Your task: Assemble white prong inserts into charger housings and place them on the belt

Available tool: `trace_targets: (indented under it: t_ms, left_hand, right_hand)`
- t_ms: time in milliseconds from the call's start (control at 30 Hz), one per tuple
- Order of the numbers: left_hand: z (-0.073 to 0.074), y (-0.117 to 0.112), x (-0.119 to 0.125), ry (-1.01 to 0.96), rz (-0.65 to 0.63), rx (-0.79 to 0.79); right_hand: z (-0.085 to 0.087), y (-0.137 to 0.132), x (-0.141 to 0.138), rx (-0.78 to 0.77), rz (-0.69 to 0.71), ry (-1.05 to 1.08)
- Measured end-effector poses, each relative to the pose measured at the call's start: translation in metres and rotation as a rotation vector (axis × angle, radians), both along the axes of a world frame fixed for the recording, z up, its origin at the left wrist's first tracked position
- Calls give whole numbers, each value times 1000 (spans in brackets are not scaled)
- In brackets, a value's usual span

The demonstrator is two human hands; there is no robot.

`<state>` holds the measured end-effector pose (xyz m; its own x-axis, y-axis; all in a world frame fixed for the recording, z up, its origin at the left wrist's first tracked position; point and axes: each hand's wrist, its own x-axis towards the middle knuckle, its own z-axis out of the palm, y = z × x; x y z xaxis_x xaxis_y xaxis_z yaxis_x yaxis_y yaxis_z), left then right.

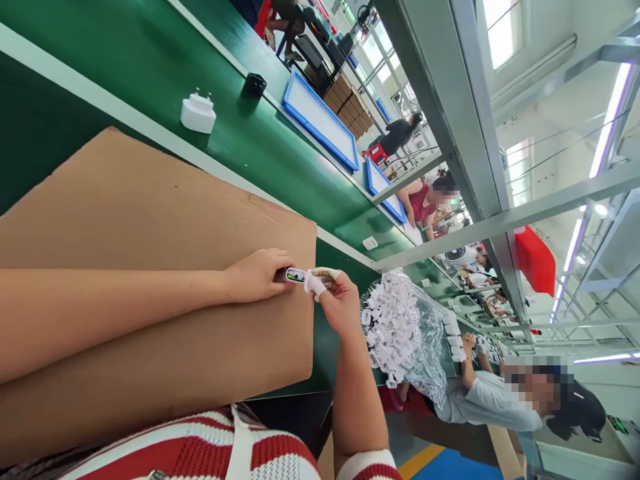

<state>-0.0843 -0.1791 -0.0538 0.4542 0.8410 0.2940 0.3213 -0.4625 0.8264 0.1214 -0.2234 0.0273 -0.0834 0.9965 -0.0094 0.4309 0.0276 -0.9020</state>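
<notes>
My left hand is closed around a small white charger housing, held above the brown cardboard sheet. The housing's open end faces me and shows dark, yellowish and green parts inside. My right hand wears white covers on its thumb and fingers, the upper one stained. Its fingertips are pinched together right at the housing's right end. Whatever lies between those fingertips is hidden. The cardboard covers the worktop under both hands.
On the green conveyor belt stand a white plug charger and a black piece. Blue-rimmed trays line its far side. A clear bag of white plastic parts lies right of my hand. Beyond it, a co-worker sits.
</notes>
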Motion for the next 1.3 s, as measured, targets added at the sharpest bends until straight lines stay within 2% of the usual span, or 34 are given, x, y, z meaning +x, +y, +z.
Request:
trace_targets:
  t_ms: [100, 267, 500, 600, 800, 1100, 1200, 1300]
  left_hand:
    - [0, 1, 0, -13, -3, 8]
    - [-2, 3, -1, -19, -14, 14]
    - [-2, 3, -2, -8, -17, -22]
    - [-3, 3, -2, -20, -16, -24]
    - [-5, 6, 0, -14, -8, -29]
    - [-6, 4, 0, -18, -10, -48]
    - [-1, 6, -2, 19, -1, -62]
    - [11, 2, 0, 61, 9, -55]
  right_hand:
    - [2, 7, 2, -53, 32, 15]
    - [0, 11, -4, 289, 19, -377]
    - [-17, 17, -5, 432, 223, -553]
    - [-17, 19, -3, 510, 279, -666]
    - [-8, 18, -2, 475, 287, -741]
    - [-10, 19, -7, 524, 372, -977]
    - [-10, 22, -12, 506, 354, -1031]
    - [-8, 18, -18, 395, 304, -1054]
